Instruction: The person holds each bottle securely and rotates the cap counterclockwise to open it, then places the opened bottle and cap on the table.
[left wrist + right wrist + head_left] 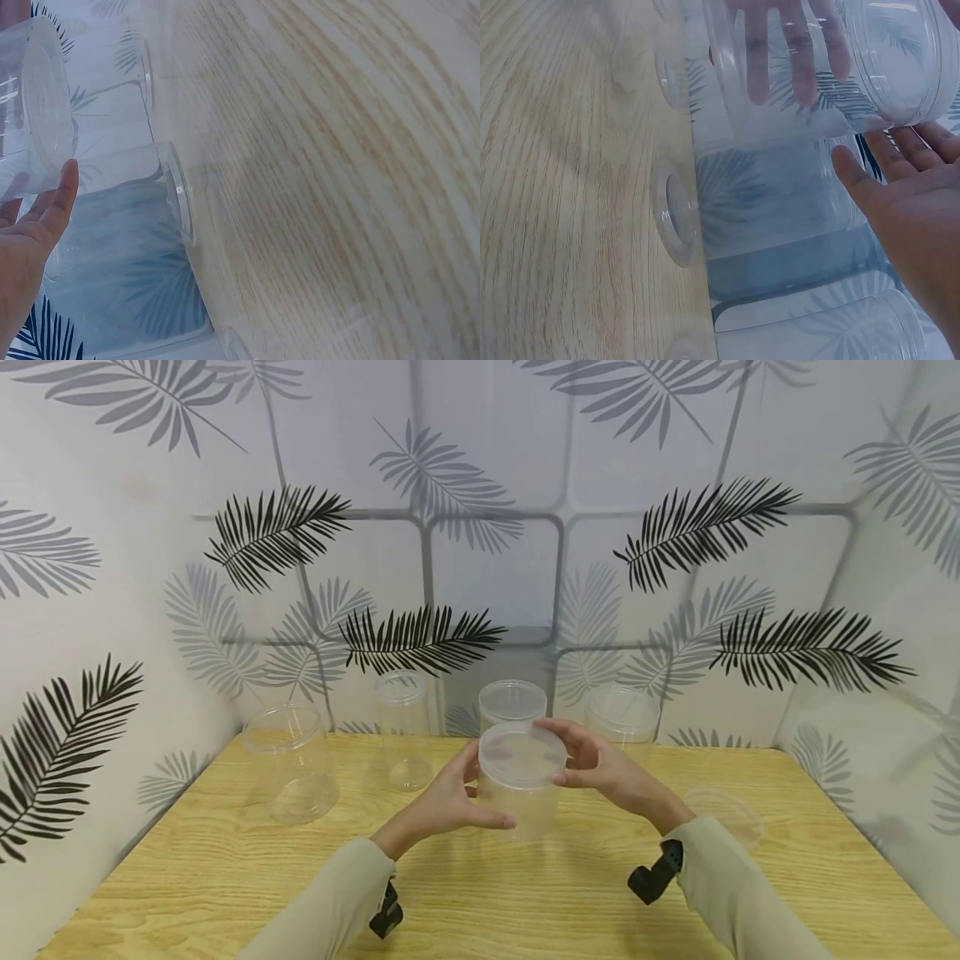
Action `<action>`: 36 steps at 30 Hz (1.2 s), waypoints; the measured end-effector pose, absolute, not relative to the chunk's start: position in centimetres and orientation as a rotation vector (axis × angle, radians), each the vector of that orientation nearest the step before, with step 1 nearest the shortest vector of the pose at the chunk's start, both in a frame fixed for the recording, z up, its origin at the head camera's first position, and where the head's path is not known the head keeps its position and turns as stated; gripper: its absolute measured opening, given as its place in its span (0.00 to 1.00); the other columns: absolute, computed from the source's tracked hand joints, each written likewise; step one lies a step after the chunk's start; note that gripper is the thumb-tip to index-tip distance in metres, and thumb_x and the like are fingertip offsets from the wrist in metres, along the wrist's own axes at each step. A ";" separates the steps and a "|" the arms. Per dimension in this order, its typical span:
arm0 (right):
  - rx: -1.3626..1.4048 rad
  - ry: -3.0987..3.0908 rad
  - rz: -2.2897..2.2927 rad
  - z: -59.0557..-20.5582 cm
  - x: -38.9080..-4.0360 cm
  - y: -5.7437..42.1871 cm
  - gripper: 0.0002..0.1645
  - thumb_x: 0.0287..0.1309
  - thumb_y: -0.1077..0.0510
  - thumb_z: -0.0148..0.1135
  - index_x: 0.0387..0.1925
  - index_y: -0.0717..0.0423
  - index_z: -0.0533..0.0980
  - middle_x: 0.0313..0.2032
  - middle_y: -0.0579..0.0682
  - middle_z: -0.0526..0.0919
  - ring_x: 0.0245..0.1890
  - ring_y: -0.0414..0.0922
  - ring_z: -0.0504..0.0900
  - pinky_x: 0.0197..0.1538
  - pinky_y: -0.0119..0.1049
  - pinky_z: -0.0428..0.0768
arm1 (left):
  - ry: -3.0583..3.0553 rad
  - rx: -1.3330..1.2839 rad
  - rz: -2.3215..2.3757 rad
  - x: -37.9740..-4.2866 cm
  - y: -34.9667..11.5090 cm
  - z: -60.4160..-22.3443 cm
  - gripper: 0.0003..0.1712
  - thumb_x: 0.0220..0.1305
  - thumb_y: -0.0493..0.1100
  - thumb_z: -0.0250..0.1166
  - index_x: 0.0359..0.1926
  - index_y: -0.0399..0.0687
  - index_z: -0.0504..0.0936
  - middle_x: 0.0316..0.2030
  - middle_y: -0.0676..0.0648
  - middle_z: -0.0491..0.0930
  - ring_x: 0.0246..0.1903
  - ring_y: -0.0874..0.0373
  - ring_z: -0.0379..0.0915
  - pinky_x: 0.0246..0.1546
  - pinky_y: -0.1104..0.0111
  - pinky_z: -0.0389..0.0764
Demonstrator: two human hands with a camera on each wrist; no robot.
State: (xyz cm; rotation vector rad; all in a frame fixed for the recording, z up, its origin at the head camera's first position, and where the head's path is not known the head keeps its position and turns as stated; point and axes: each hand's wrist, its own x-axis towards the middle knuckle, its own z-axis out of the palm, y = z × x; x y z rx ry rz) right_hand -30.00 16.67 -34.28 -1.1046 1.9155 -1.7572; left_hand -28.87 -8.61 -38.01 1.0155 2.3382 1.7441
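Note:
A clear plastic jar (517,814) with a round lid (522,756) on top is held upright over the wooden table, its base clear of the surface. My left hand (450,802) grips the jar's body, thumb across the front and fingers behind. In the right wrist view those fingers show through the clear wall. At the lid's right edge, my right hand (600,764) holds the rim between thumb and fingers. The left wrist view shows the jar's round base (49,97) beside my left fingertips.
Behind the held jar stands another clear jar (513,697). A wide jar (300,768) and a tall narrow jar (405,727) stand to the left. One more jar (622,714) is behind my right hand. A flat clear disc (723,814) lies at the right on the table (480,902).

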 end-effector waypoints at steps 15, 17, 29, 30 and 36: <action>-0.973 2.202 -1.805 -33.9 -28.2 15.7 0.48 0.52 0.58 0.65 0.67 0.59 0.49 0.67 0.58 0.53 0.65 0.57 0.57 0.61 0.47 0.69 | 2.378 0.988 1.761 -29.1 -8.7 -38.4 0.58 0.38 0.43 0.77 0.66 0.70 0.52 0.60 0.54 0.63 0.59 0.51 0.65 0.51 0.45 0.70; -0.934 2.317 -1.783 -34.0 -27.8 15.2 0.49 0.49 0.57 0.67 0.67 0.58 0.50 0.66 0.58 0.55 0.66 0.57 0.56 0.63 0.53 0.64 | 2.385 0.977 1.764 -29.1 -8.6 -38.4 0.58 0.38 0.42 0.77 0.66 0.69 0.52 0.60 0.54 0.63 0.59 0.51 0.65 0.51 0.45 0.70; -0.827 2.557 -1.760 -34.3 -27.0 13.7 0.48 0.45 0.56 0.71 0.65 0.56 0.55 0.61 0.55 0.63 0.61 0.53 0.62 0.64 0.56 0.61 | 2.364 0.963 1.763 -27.0 -8.5 -35.9 0.57 0.40 0.37 0.75 0.68 0.54 0.51 0.62 0.46 0.62 0.60 0.46 0.63 0.52 0.43 0.68; -0.836 2.548 -1.759 -34.2 -27.0 13.8 0.48 0.45 0.56 0.71 0.65 0.55 0.55 0.62 0.55 0.62 0.61 0.54 0.62 0.63 0.56 0.61 | 2.357 0.966 1.765 -26.9 -8.5 -35.9 0.57 0.40 0.37 0.75 0.68 0.54 0.51 0.62 0.46 0.62 0.60 0.46 0.63 0.52 0.43 0.68; -0.952 2.355 -1.695 -34.1 -28.1 14.9 0.47 0.49 0.56 0.68 0.67 0.52 0.53 0.65 0.54 0.58 0.63 0.55 0.61 0.59 0.50 0.69 | 2.346 0.966 1.744 -26.8 -8.6 -35.8 0.56 0.40 0.37 0.75 0.67 0.55 0.52 0.61 0.47 0.63 0.60 0.48 0.63 0.52 0.47 0.70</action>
